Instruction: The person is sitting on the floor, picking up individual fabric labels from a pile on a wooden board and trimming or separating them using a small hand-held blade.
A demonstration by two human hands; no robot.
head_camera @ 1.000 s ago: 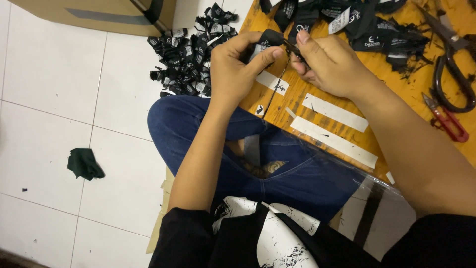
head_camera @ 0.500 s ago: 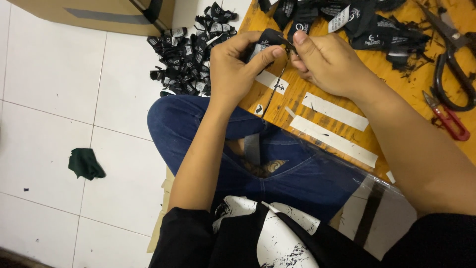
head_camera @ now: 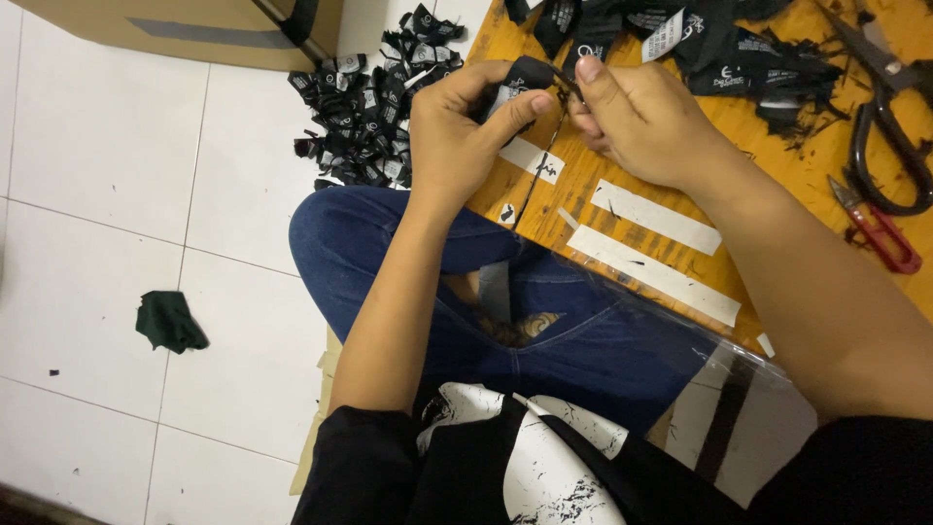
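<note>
Black label (head_camera: 520, 83) pinched by left hand (head_camera: 457, 136), right hand (head_camera: 646, 122) touching

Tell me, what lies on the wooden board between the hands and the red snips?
Head view: two white strips lie on the bare wooden board between the hands and red snips.

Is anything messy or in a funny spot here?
Yes. A dark green scrap of cloth lies alone on the white floor, away from the pile of black labels heaped beside the wooden board.

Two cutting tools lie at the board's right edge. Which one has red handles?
The small thread snips, lying below the large scissors. The snips have red handles; the scissors are bigger, with black handles.
</note>
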